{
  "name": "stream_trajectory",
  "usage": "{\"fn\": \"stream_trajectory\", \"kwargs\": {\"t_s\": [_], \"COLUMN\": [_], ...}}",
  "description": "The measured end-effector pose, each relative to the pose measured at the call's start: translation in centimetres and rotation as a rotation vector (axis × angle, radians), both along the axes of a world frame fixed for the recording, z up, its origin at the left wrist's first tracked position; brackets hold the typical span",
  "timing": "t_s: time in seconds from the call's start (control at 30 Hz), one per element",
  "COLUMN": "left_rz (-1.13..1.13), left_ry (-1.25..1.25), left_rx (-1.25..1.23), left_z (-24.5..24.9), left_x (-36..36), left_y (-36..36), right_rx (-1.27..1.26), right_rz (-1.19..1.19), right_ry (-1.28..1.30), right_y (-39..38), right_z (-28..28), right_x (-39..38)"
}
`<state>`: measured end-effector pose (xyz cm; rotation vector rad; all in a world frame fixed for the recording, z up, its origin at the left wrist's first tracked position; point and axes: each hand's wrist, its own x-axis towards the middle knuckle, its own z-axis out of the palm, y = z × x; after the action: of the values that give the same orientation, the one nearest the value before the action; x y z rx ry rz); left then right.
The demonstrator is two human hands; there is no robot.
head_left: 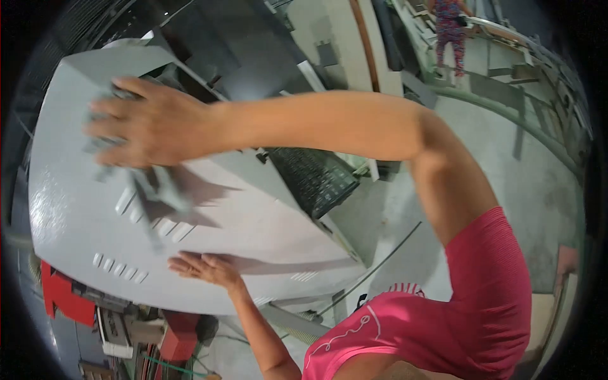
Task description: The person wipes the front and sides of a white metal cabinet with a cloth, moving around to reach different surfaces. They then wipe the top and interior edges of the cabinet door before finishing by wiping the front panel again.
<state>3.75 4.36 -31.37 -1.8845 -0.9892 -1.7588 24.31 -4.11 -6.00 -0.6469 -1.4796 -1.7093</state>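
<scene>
A large light-grey panel (253,209) with rows of slots fills the left and middle of the view. My right hand (149,123) is over its upper left part, blurred, fingers bent around a crumpled grey-green cloth (168,193) that hangs below the palm. The cloth's contact with the panel is hard to make out. Lower down, my left hand (209,269) rests with fingers extended on the panel near its lower edge, holding nothing.
A dark, speckled flat part (316,180) is beyond the panel's right edge. Red pieces (180,335) and stacked boxes lie below the panel. A thin rod (373,269) crosses above the floor. Another person (451,38) stands at the upper right, near stacked boards.
</scene>
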Motion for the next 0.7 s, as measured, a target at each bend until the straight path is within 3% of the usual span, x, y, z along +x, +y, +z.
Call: {"fn": "stream_trajectory", "kwargs": {"t_s": [0.13, 0.27, 0.3, 0.4, 0.47, 0.6, 0.67, 0.7], "left_rz": [-0.033, -0.048, -0.133, -0.278, -0.375, -0.230, -0.194, -0.149], "left_ry": [0.044, 0.118, 0.137, 0.136, -0.046, -0.070, -0.093, -0.097], "left_rx": [0.089, 0.063, 0.045, 0.017, -0.054, 0.059, 0.063, 0.069], "left_z": [-1.1, -0.8, -0.3, 1.2, 2.3, 5.0, 5.7, 5.9], "left_x": [-0.4, -1.5, -1.9, -4.6, -6.8, -12.4, -13.6, -14.1], "left_y": [0.5, -0.7, -1.3, -2.2, -2.3, 1.3, 4.4, 5.5], "right_rx": [0.171, 0.286, 0.168, 0.114, -0.006, -0.306, -0.526, -0.521], "right_rz": [-0.007, -0.047, -0.053, -0.079, -0.103, -0.260, -0.230, -0.230], "right_ry": [0.159, 0.183, 0.190, 0.113, 0.165, 0.033, -0.110, -0.130], "right_y": [3.3, 4.3, 4.0, 2.4, 0.4, -2.4, -3.7, -4.3], "right_z": [8.2, 9.7, 9.2, 3.9, -1.9, -13.5, -16.2, -15.8], "right_x": [-1.7, -2.7, -2.6, -1.8, -2.1, -0.8, 0.0, 0.0]}}
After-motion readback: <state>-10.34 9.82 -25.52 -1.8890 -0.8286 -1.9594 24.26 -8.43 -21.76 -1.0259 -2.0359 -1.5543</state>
